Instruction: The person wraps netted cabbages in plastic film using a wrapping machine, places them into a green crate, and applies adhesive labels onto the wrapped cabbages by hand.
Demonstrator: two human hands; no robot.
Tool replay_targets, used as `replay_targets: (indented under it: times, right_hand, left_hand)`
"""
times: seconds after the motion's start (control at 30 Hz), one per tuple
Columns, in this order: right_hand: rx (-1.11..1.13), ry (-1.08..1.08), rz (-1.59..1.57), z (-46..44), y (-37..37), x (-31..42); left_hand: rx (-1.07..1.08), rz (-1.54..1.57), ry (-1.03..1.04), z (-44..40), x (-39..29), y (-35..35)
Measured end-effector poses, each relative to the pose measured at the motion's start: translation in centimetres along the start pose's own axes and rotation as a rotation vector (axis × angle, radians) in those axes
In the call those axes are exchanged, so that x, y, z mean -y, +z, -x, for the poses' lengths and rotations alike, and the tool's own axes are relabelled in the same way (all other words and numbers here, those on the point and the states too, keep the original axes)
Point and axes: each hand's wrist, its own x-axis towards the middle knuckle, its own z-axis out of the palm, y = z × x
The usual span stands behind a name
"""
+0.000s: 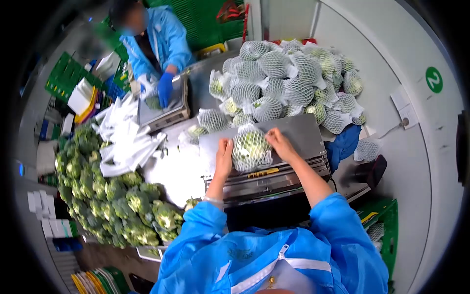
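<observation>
A pale green broccoli head (250, 144) in a white foam net sits between my hands, over the metal top of a wrapping machine or scale (303, 132). My left hand (224, 154) is closed at the left side of the net, its fingers partly hidden. On the other side, my right hand (281, 144) pinches the net's upper right edge. A yellow-handled cutter (263, 173) lies along the machine's front, just below the broccoli.
Netted heads (274, 81) are heaped behind the machine. Unwrapped broccoli (112, 206) is piled at left, beside white foam nets (127, 137). Across the table, a co-worker in blue gloves (165, 89) handles a head on another metal unit (169, 115). A wall (416, 161) bounds the right.
</observation>
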Motion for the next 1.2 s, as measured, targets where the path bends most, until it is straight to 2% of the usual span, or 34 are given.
replay_targets:
  times: [0.07,0.13,0.17,0.27,0.3,0.37,0.4,0.43,0.53,0.57,0.67,0.73,0.8,0.87,0.93,1.0,1.03,1.07,1.13,1.2]
  right_hand:
    - [0.037,-0.051,0.103,1.6,0.0,-0.5]
    - [0.106,-0.046,0.108,2.4,-0.4,0.3]
    - [0.116,-0.05,0.101,2.6,-0.6,0.7]
    - [0.124,0.011,0.125,3.8,-1.1,3.4]
    - [0.159,0.051,0.142,4.1,-1.6,4.5]
    - [0.225,0.137,0.254,5.9,-2.3,6.6]
    - [0.328,0.157,0.26,8.2,-3.1,7.8]
    - [0.391,0.123,0.237,10.6,-3.3,8.8]
    - [0.611,0.131,0.257,16.9,-4.2,11.1]
    - [0.688,0.15,0.275,18.5,-4.2,10.9]
    - [0.624,0.469,-0.106,23.3,-2.9,6.5]
    - [0.409,0.61,-0.351,26.0,-1.6,4.1]
    - [0.209,0.563,-0.502,27.8,-1.0,2.6]
    - [0.148,0.441,-0.461,29.1,-1.0,2.0]
    - [0.003,0.403,-0.44,30.1,-0.4,1.1]
    - [-0.24,0.33,-0.265,30.6,1.1,-1.3]
    - [-0.313,0.469,-0.43,30.6,1.4,0.3]
    - [-0.378,0.406,-0.265,30.5,1.6,0.1]
    - [-0.459,0.276,-0.023,30.4,2.4,-2.4]
    - [-0.506,0.272,0.198,30.4,2.7,-4.6]
  left_hand:
    - [0.199,0.398,0.025,1.6,-0.9,0.1]
    - [0.31,-0.09,0.325,3.9,-2.1,-0.8]
    - [0.329,-0.009,0.26,4.3,-2.6,-0.7]
    - [0.366,-0.126,0.164,3.3,-5.3,-1.8]
    - [0.383,-0.07,0.123,3.4,-5.9,-2.2]
    - [0.441,0.045,-0.049,5.5,-5.3,-2.8]
    - [0.475,0.103,-0.156,7.5,-4.7,-3.0]
    - [0.535,0.151,-0.233,10.2,-6.2,-3.5]
    - [0.698,0.552,-0.698,15.8,-7.9,-5.1]
    - [0.734,0.473,-0.793,17.2,-8.3,-5.4]
    - [0.758,0.489,-1.07,20.3,-7.2,-3.8]
    - [0.766,0.544,-1.365,20.9,-4.0,-3.4]
    - [0.78,0.677,-1.357,21.5,-2.2,-3.4]
    - [0.83,0.912,-1.205,23.5,-1.5,-3.4]
    - [0.695,0.669,-0.883,26.2,-3.2,-3.9]
    - [0.569,0.504,-0.821,27.0,-1.8,-4.1]
    - [0.502,0.42,-0.794,27.5,-1.2,-4.3]
    - [0.268,0.412,-0.626,27.7,-1.9,-2.6]
    - [0.138,0.247,-0.392,26.8,-1.0,-1.7]
    - [0.092,0.03,-0.426,25.8,3.4,-2.0]
